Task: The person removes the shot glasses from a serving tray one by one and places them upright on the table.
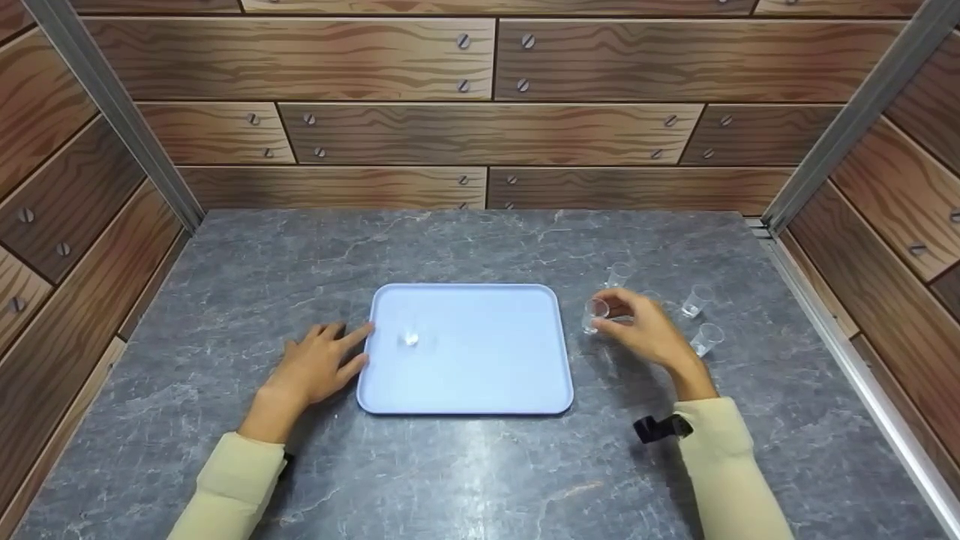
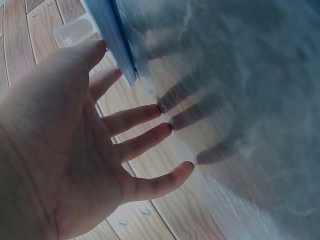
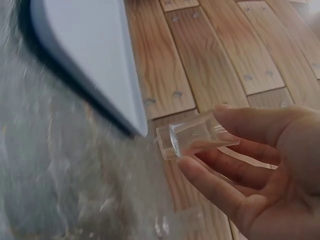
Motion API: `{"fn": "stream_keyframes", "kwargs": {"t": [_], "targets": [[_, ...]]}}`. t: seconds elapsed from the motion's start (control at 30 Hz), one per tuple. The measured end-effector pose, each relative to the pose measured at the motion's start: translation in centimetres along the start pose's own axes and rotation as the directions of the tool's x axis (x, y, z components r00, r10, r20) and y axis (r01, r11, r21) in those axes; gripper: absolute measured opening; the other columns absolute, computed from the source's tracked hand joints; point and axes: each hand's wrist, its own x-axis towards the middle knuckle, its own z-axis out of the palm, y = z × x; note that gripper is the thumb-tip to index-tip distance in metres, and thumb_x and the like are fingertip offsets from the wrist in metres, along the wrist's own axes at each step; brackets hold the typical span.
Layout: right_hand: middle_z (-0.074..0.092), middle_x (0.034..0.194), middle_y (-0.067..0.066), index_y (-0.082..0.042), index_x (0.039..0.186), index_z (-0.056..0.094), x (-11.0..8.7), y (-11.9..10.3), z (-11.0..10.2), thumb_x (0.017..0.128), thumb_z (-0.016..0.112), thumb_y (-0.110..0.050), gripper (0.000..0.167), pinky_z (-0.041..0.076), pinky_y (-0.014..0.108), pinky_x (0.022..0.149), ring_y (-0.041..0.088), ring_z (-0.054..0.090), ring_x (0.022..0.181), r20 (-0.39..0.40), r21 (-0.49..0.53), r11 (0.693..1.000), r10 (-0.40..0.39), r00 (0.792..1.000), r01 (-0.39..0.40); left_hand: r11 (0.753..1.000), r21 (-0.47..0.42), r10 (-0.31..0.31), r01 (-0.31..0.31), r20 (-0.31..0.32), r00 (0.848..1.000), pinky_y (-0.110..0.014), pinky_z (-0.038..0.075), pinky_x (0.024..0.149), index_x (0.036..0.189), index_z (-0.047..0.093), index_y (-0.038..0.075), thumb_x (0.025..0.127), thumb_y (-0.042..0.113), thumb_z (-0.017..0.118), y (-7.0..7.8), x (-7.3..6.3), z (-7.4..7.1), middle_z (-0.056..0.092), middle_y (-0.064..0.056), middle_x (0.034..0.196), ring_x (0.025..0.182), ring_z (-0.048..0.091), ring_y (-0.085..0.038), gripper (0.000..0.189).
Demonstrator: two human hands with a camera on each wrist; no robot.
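Observation:
A small clear shot glass [image 1: 590,324] is pinched between the thumb and fingers of my right hand [image 1: 641,326], just right of the blue tray [image 1: 480,407]. In the right wrist view that shot glass [image 3: 187,136] appears held a little above the table, its base facing the table. My left hand [image 1: 315,364] lies at the tray's left edge, thumb and index finger touching the rim, the other fingers spread with tips on the table. Another clear shot glass [image 1: 410,337] stands on the tray's left part; the left wrist view also shows this glass [image 2: 75,32].
More clear shot glasses stand right of the tray: one glass [image 1: 619,275] beyond my right hand, one glass [image 1: 697,300] and another glass [image 1: 707,339] to its right. Something clear behind the hand is partly hidden. A metal rail [image 1: 855,367] edges the grey marbled table [image 1: 480,480].

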Motion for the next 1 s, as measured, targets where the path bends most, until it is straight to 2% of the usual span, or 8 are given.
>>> {"fn": "stream_keyframes", "kwargs": {"t": [0.2, 0.57, 0.87, 1.0], "targets": [[0.072, 0.113, 0.026, 0.009, 0.121, 0.065, 0.3, 1.5, -0.1, 0.091, 0.074, 0.001, 0.033, 0.056, 0.026, 0.092, 0.035, 0.071, 0.103, -0.059, -0.004, 1.000, 0.005, 0.998, -0.005, 1.000, -0.004, -0.008, 0.008, 0.003, 1.000, -0.086, 0.034, 0.099, 0.159, 0.042, 0.030, 0.108, 0.044, 0.050, 0.0, 0.1, 0.0, 0.049, -0.026, 0.154, 0.141, 0.045, -0.052, 0.054], [0.072, 0.111, 0.027, 0.009, 0.125, 0.064, 0.7, 2.7, 0.3, 0.093, 0.073, -0.002, 0.036, 0.058, 0.048, 0.096, 0.042, 0.072, 0.104, -0.109, -0.090, 0.992, 0.073, 0.991, -0.083, 1.000, -0.009, -0.019, 0.019, 0.003, 1.000, -0.085, 0.034, 0.101, 0.159, 0.042, 0.031, 0.107, 0.045, 0.051, 0.0, 0.0, 0.0, 0.049, -0.026, 0.153, 0.141, 0.045, -0.052, 0.054], [0.071, 0.115, 0.029, 0.010, 0.127, 0.062, 0.7, 3.1, 0.3, 0.094, 0.073, -0.005, 0.038, 0.056, 0.053, 0.097, 0.044, 0.071, 0.107, -0.112, -0.096, 0.989, 0.101, 0.989, -0.112, 1.000, -0.013, -0.013, 0.013, -0.007, 1.000, -0.085, 0.034, 0.101, 0.158, 0.044, 0.030, 0.107, 0.044, 0.051, 0.1, 0.0, 0.1, 0.050, -0.027, 0.153, 0.140, 0.046, -0.052, 0.053], [0.070, 0.117, 0.029, 0.010, 0.127, 0.062, 0.8, 3.2, 0.3, 0.093, 0.073, -0.005, 0.039, 0.057, 0.052, 0.097, 0.044, 0.071, 0.108, -0.115, -0.095, 0.988, 0.112, 0.987, -0.123, 1.000, 0.008, -0.007, 0.007, -0.008, 1.000, -0.084, 0.038, 0.098, 0.159, 0.043, 0.030, 0.107, 0.044, 0.050, 0.0, -0.1, -0.1, 0.051, -0.026, 0.152, 0.139, 0.047, -0.052, 0.054]]}}
